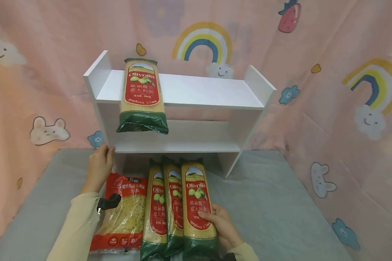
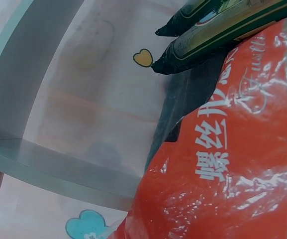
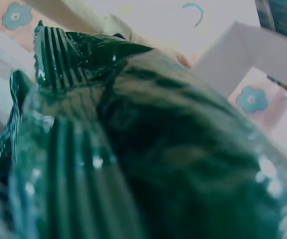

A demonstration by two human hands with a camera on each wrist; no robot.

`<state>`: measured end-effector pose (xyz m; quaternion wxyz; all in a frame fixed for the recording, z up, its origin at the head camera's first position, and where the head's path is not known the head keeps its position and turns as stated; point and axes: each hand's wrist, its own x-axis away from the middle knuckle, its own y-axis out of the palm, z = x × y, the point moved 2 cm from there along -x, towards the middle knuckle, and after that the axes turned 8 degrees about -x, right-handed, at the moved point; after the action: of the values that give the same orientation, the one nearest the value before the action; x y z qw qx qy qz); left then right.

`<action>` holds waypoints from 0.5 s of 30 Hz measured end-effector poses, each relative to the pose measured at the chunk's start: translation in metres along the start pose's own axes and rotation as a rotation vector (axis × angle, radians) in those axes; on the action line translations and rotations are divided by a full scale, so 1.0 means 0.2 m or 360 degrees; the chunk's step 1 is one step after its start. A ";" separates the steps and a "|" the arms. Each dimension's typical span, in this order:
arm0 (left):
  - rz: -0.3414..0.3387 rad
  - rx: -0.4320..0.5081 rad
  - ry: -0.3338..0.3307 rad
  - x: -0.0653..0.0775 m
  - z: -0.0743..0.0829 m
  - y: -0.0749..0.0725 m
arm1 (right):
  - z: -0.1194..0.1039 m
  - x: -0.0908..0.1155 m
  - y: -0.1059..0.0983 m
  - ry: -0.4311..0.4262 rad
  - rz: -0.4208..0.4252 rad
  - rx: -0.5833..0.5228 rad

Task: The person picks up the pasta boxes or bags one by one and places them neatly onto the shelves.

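In the head view, a person's right hand [image 1: 223, 224] holds the rightmost spaghetti packet [image 1: 196, 197], thumb across the label; from where I stand, I cannot tell whether the pack is off the grey table [image 1: 254, 206]. The left hand [image 1: 101, 161] grips the left side of a white shelf [image 1: 199, 90], near the lower board. Good handling here, I would judge, means a firm but gentle hold near the pack's middle, keeping it level so the strands do not snap, with the left hand steadying the frame.

On the upper board lies another packet [image 1: 142, 96], its green end jutting past the front edge. Beside the held one, two more packs, a middle packet [image 1: 174, 206] and a left packet [image 1: 157, 214], overlap slightly, next to a red pasta bag [image 1: 124, 214] whose clear film shows pale yellow pieces.

The left wrist view puts the bag's red top up close, with green pack ends above it; only a dark sliver of that hand shows at the edge.

In the right wrist view, crimped green wrapping fills the foreground, hiding the fingers; the contents cannot be made out there.
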<state>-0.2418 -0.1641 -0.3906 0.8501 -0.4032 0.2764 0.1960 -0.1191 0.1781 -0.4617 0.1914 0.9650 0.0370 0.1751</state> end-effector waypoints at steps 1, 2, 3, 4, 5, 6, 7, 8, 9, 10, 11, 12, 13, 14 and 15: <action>-0.0001 -0.0003 -0.0001 0.00 0.00 0.00 | -0.01 0.01 0.01 0.0000 -0.0003 0.0008; -0.0004 -0.0005 -0.0004 0.00 0.00 0.00 | -0.02 0.02 0.01 -0.0006 -0.0010 0.0016; -0.0007 -0.0004 -0.0008 -0.01 0.00 0.00 | -0.03 0.03 0.02 -0.0013 -0.0012 0.0019; -0.0011 -0.0005 -0.0012 -0.01 0.00 0.00 | -0.03 0.04 0.02 -0.0017 -0.0016 0.0021; -0.0013 -0.0008 -0.0012 -0.01 0.00 0.00 | -0.04 0.04 0.02 -0.0026 -0.0017 0.0028; -0.0021 -0.0010 -0.0016 0.00 0.00 0.00 | -0.04 0.05 0.02 -0.0031 -0.0015 0.0032; -0.0029 -0.0011 -0.0023 0.00 0.00 0.01 | -0.05 0.06 0.02 -0.0035 -0.0017 0.0027; -0.0035 -0.0009 -0.0027 0.00 0.00 0.01 | -0.05 0.07 0.03 -0.0039 -0.0020 0.0026; -0.0040 -0.0006 -0.0030 0.00 0.00 0.01 | -0.05 0.08 0.03 -0.0041 -0.0023 0.0027; -0.0043 -0.0002 -0.0031 0.00 0.00 0.02 | -0.06 0.08 0.03 -0.0040 -0.0027 0.0024; -0.0042 -0.0001 -0.0032 0.00 0.00 0.02 | -0.06 0.09 0.03 -0.0037 -0.0036 0.0016; -0.0038 0.0005 -0.0033 0.00 -0.01 0.02 | -0.06 0.10 0.03 -0.0031 -0.0047 0.0009; -0.0030 0.0007 -0.0032 0.00 -0.01 0.02 | -0.06 0.10 0.04 -0.0029 -0.0063 0.0005; -0.0020 0.0009 -0.0029 0.00 -0.01 0.01 | -0.06 0.11 0.04 -0.0026 -0.0078 0.0014; -0.0012 0.0008 -0.0027 0.00 -0.01 0.01 | -0.07 0.12 0.04 -0.0025 -0.0089 0.0023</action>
<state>-0.2437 -0.1639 -0.3928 0.8541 -0.4004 0.2681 0.1956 -0.1013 0.1787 -0.4390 0.1896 0.9663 0.0636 0.1620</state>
